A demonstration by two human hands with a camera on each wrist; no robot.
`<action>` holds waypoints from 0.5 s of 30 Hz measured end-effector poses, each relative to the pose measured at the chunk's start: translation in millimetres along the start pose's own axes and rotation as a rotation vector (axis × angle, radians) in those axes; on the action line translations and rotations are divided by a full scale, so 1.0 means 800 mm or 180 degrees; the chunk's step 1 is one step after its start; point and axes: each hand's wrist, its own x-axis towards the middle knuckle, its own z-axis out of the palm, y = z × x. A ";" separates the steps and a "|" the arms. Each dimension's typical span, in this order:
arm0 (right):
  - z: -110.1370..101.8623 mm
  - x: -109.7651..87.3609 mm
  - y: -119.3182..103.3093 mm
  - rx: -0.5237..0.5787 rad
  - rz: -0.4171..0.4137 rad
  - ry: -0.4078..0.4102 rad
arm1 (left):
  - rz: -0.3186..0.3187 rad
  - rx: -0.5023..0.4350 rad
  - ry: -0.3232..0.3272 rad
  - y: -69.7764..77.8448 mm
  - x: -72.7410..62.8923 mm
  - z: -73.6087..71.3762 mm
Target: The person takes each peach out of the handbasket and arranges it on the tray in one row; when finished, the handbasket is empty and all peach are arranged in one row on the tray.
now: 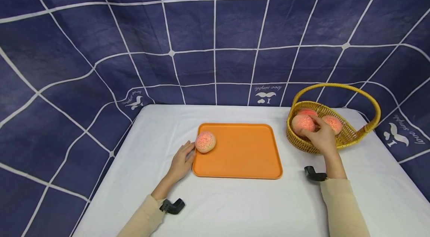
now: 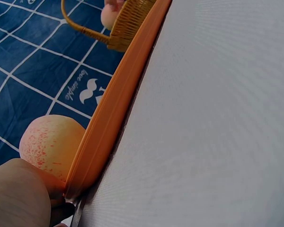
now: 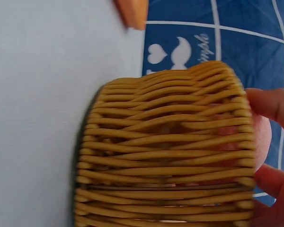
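Observation:
My right hand [image 1: 321, 136] reaches into a yellow wicker basket [image 1: 302, 144] and grips a pinkish peach [image 1: 302, 123], thumb on one side and fingers on the other. Two more peaches lie inside, a redder one [image 1: 308, 112] behind and a paler one [image 1: 332, 123] to the right. In the right wrist view the woven wall [image 3: 165, 142] hides most of the held peach [image 3: 262, 137]. My left hand [image 1: 182, 162] rests at the left edge of an orange tray [image 1: 242, 151], fingers extended, fingertips right by a speckled peach [image 1: 205, 142] in the tray's upper left corner.
A white cloth [image 1: 235, 207] covers the table under tray and basket. The basket's tall arched handle [image 1: 349, 87] rises over its back and right side. A dark blue curtain [image 1: 235, 69] with white grid lines hangs behind the table and at the sides.

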 end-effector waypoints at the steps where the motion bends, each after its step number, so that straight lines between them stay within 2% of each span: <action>1: -0.002 -0.001 -0.003 0.0061 0.0045 0.0026 | 0.0001 -0.0003 0.0002 0.000 0.000 0.000; 4: -0.008 -0.004 -0.013 0.0232 0.0140 0.0076 | 0.0032 0.0016 0.0028 0.001 0.000 -0.001; 8: -0.013 -0.011 -0.030 0.0332 0.0127 0.0092 | 0.0072 0.0030 0.0063 0.001 0.001 -0.001; 11: -0.014 -0.018 -0.045 0.0319 -0.0013 0.0085 | 0.0073 0.0036 0.0063 0.000 0.001 0.000; 15: -0.006 -0.027 -0.066 0.0289 -0.0344 -0.0012 | 0.0042 0.0040 0.0033 -0.001 0.001 0.000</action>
